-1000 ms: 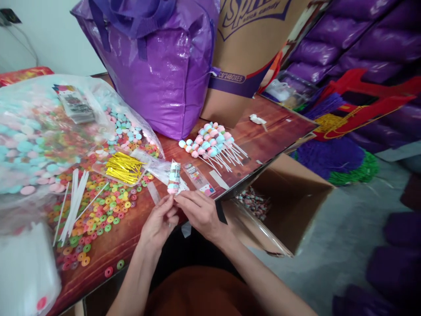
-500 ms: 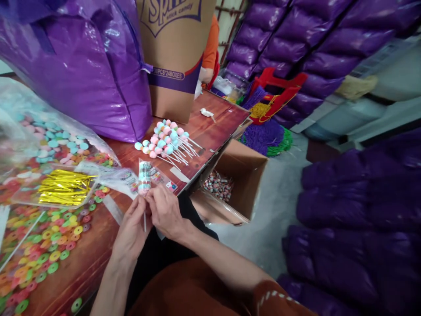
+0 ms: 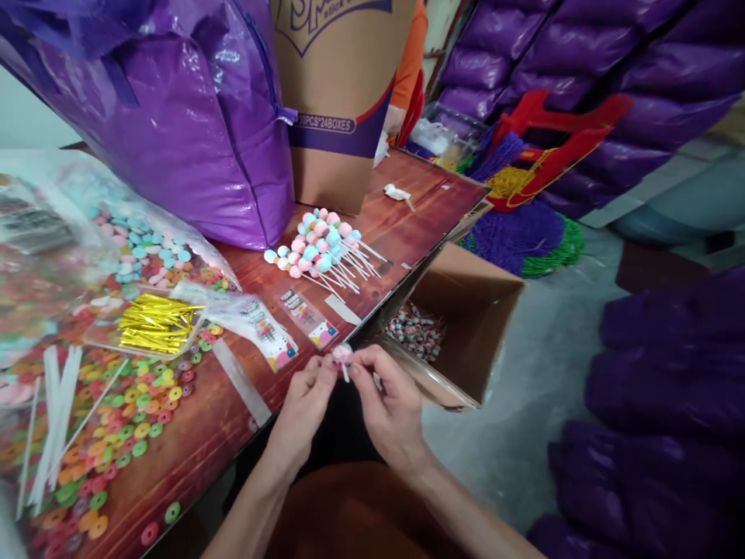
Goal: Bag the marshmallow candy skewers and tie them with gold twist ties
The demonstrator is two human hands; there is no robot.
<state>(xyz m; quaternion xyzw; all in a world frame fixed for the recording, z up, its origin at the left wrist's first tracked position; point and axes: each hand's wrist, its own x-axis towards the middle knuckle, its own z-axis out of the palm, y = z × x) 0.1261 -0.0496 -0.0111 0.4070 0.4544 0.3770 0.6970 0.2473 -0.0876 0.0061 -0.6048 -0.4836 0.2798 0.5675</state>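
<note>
A wrapped candy stick (image 3: pixel 342 355) is held just off the table's front edge, its pink top facing me and a short length of white stick showing below. My left hand (image 3: pixel 307 400) pinches it from the left, fingers closed. From the right, the thumb and fingers of my right hand (image 3: pixel 391 404) close on it at the base of the wrapper. Whether a tie sits between the fingertips is too small to tell. Gold twist ties (image 3: pixel 158 322) fill a clear tray on the left. Printed clear bags (image 3: pixel 265 334) lie just beyond my hands.
Unwrapped candy sticks (image 3: pixel 317 244) are piled on the wooden table (image 3: pixel 419 175). Ring candies (image 3: pixel 125 419) and white sticks (image 3: pixel 55 427) spread at left. Behind stand a purple bag (image 3: pixel 192 132) and a carton (image 3: pixel 334 163). An open box (image 3: pixel 471 310) with small candies sits below right.
The candy stick has tipped from upright along the table to pointing its top at me, nearer my body. My hands have moved apart to either side of it. The view has shifted left.
</note>
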